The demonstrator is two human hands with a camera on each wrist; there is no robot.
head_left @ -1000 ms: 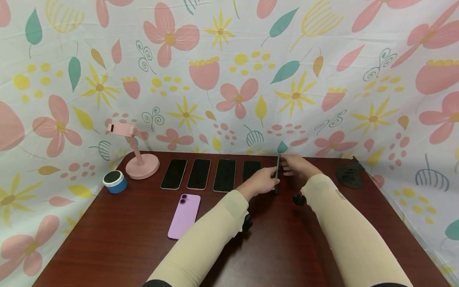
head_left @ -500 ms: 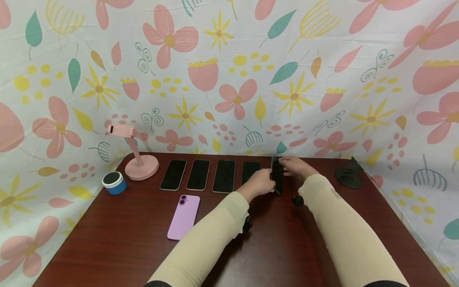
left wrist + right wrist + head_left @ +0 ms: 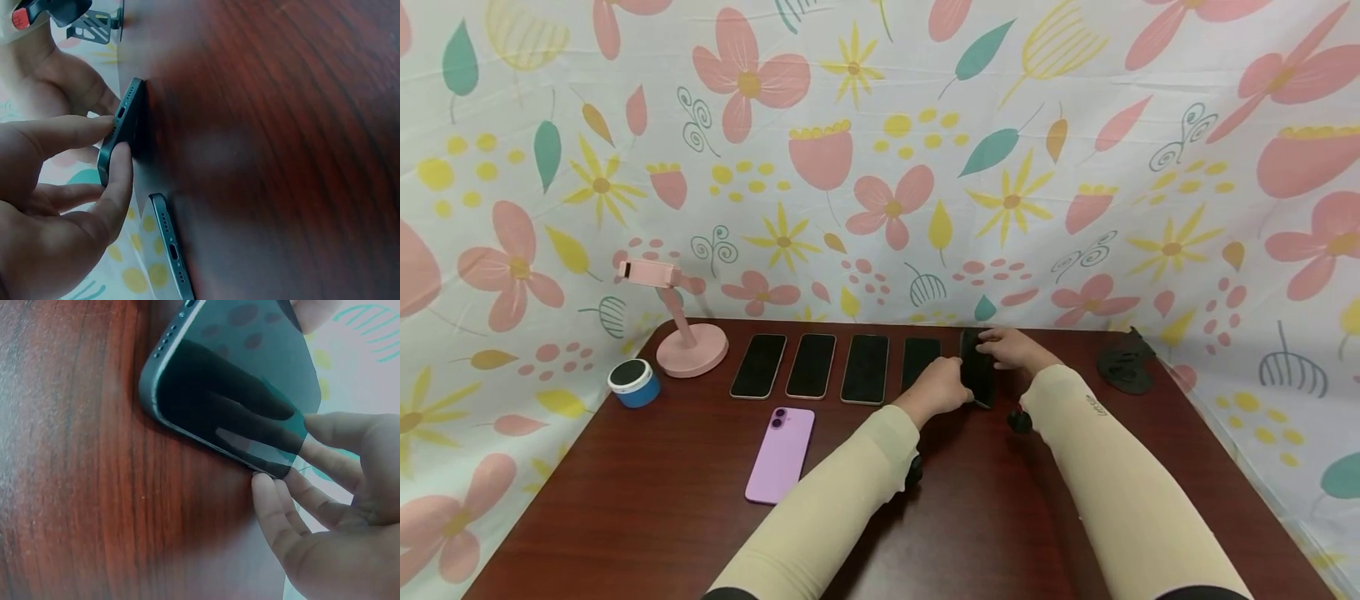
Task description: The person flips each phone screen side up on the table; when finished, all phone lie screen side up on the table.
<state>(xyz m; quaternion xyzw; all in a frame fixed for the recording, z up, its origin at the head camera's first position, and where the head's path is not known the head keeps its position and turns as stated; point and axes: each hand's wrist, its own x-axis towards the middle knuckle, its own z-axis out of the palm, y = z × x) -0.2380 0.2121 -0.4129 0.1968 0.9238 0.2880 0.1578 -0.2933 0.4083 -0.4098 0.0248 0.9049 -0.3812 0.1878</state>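
Note:
A black smartphone [image 3: 977, 368] is at the back of the table, tilted on its long edge with its dark screen showing. My left hand [image 3: 936, 387] pinches it; in the left wrist view, thumb and finger grip the end with the charging port [image 3: 121, 112]. At the far right corner my right hand [image 3: 1013, 348] holds the same phone, its thumb on one edge and fingertips along another in the right wrist view. Just left, partly behind my left hand, lies another dark phone [image 3: 921, 360]. Three more phones continue the row: one [image 3: 865, 368], another [image 3: 811, 365], and the leftmost [image 3: 759, 367].
A purple phone [image 3: 780, 455] lies back up in front of the row. To the left are a pink phone stand [image 3: 692, 350] and a blue and white round jar [image 3: 635, 383]. A dark folding stand [image 3: 1126, 363] sits far right. Floral cloth [image 3: 880, 208] hangs behind the table [image 3: 985, 508].
The phone between my hands was nearly edge-on; it has tipped over to the left, so its screen now shows. Both hands have shifted slightly left with it.

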